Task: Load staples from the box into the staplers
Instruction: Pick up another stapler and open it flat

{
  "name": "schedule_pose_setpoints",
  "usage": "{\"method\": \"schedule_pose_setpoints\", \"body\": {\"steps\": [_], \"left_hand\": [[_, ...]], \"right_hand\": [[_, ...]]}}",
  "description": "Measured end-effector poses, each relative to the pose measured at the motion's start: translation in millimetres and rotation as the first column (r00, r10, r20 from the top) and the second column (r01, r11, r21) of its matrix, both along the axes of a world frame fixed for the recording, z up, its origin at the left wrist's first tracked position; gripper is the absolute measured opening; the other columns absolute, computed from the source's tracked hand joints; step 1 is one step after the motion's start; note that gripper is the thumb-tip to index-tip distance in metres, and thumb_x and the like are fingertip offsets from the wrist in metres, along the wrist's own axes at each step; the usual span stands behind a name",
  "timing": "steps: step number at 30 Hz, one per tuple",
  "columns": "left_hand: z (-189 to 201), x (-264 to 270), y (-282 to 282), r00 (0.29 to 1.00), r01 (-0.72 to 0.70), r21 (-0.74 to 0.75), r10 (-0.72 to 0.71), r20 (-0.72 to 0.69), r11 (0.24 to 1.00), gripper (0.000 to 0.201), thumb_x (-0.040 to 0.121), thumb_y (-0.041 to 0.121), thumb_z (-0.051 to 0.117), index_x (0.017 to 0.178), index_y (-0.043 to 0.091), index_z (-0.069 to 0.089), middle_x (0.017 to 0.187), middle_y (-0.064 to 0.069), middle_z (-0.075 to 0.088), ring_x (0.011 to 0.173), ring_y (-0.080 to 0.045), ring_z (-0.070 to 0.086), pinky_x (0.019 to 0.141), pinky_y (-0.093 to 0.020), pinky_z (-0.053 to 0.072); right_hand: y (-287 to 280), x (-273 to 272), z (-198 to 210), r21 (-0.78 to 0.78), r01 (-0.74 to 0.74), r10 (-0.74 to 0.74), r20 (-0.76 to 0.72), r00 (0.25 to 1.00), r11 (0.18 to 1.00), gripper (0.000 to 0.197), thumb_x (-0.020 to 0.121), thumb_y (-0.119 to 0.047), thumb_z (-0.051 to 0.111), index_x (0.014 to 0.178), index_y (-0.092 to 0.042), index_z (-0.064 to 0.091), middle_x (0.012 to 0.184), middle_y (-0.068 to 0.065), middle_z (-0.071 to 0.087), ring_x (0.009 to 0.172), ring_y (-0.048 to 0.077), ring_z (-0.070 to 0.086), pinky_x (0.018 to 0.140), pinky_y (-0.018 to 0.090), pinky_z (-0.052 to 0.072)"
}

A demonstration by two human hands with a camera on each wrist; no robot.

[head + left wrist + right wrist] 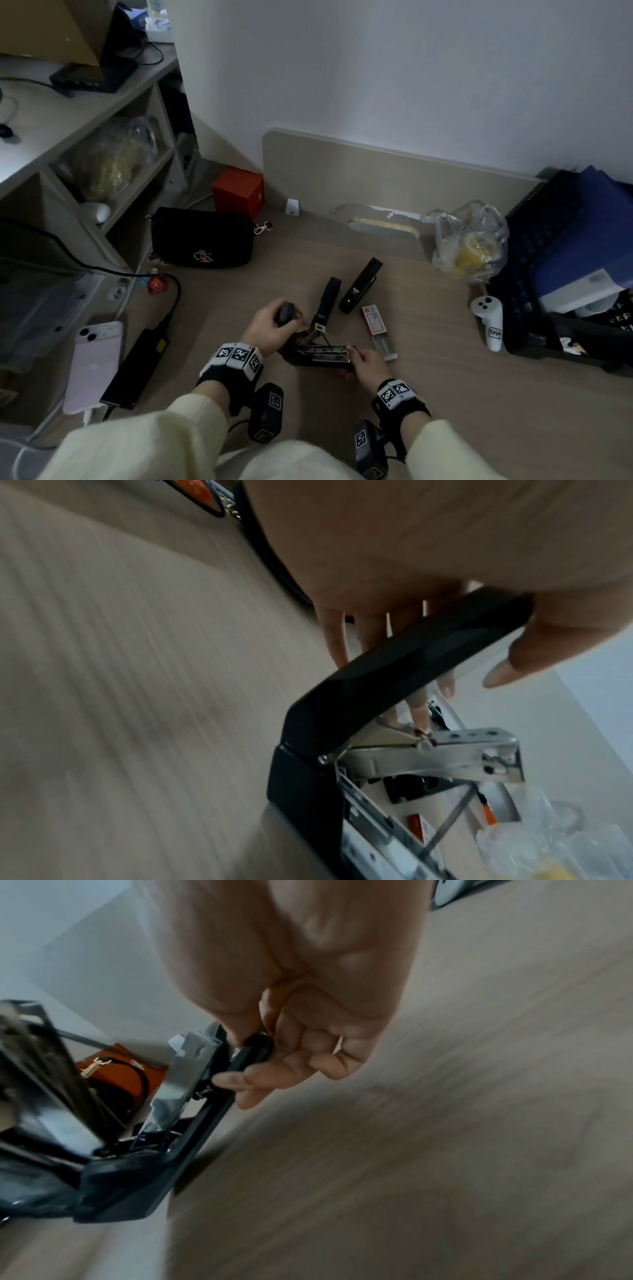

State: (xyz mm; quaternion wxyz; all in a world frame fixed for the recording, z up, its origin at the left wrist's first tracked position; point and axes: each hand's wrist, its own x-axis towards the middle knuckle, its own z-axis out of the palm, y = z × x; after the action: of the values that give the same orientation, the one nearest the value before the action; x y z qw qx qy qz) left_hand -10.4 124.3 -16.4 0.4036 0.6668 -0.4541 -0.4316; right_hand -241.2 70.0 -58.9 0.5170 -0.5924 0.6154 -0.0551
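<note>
Left hand [270,325] fingers curl over the raised black lid [404,669] of the open stapler [318,354]; right hand [368,365] pinches its front end at 3 o'clock. The channel looks empty, though blur hides much. The loading step is just opening: next a strip must come from the staple box [376,329], at 1 o'clock, beside two more staplers [359,286]

Your black stapler [317,354] shows a silver metal channel against the pale wood-grain desk [445,394]. Two more black staplers [359,286] lie beside a red-and-white staple box [374,319]. Black-and-white checkered marker bands [236,358] circle your wrists above cream sleeves [191,431]. Behind sit a black handbag [202,238] with gold lettering, a red cube box [238,193], a pink phone [94,366] and a white controller [488,322].
</note>
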Motion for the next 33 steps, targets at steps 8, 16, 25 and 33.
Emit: {"method": "schedule_pose_setpoints", "body": {"steps": [8,16,25,33], "left_hand": [[-6,33,15,0.984,-0.130,0.011,0.130,-0.124,0.991,0.030,0.068,0.011,0.056,0.097,0.011,0.064,0.091,-0.009,0.075,0.092,-0.031,0.069,0.087,-0.044,0.054],[3,32,26,0.971,-0.201,0.194,0.221,-0.089,0.960,0.036,0.066,0.021,0.050,0.097,0.016,0.067,0.093,-0.003,0.075,0.093,-0.028,0.067,0.063,-0.031,0.054],[7,29,25,0.927,-0.317,0.397,0.370,-0.063,0.861,0.021,0.085,0.011,0.049,0.090,0.018,0.068,0.100,-0.011,0.062,0.083,-0.034,0.067,0.054,-0.045,0.059],[6,26,29,0.854,-0.410,0.480,0.511,-0.099,0.776,0.021,0.087,0.009,0.047,0.099,0.005,0.063,0.083,-0.014,0.065,0.060,-0.033,0.067,0.059,-0.044,0.058]], "right_hand": [[0,0,-17,-0.021,0.079,-0.078,0.013,0.997,0.997,0.033,0.099,-0.036,0.044,0.089,-0.013,0.066,0.070,0.007,0.070,0.052,0.010,0.057,0.063,0.025,0.048],[2,-2,-22,-0.089,0.104,-0.104,0.000,0.995,0.991,0.037,0.098,-0.031,0.046,0.107,-0.003,0.069,0.098,0.014,0.069,0.095,0.027,0.063,0.074,0.022,0.037],[-2,2,-15,-0.058,0.144,-0.144,0.003,0.990,0.988,0.036,0.101,-0.029,0.041,0.109,-0.005,0.066,0.089,0.012,0.068,0.087,0.021,0.061,0.061,0.021,0.039],[1,-4,-30,-0.020,0.150,-0.151,-0.064,0.986,0.988,0.041,0.096,-0.040,0.048,0.102,-0.006,0.069,0.077,0.007,0.061,0.079,0.024,0.058,0.078,0.032,0.047]]}}
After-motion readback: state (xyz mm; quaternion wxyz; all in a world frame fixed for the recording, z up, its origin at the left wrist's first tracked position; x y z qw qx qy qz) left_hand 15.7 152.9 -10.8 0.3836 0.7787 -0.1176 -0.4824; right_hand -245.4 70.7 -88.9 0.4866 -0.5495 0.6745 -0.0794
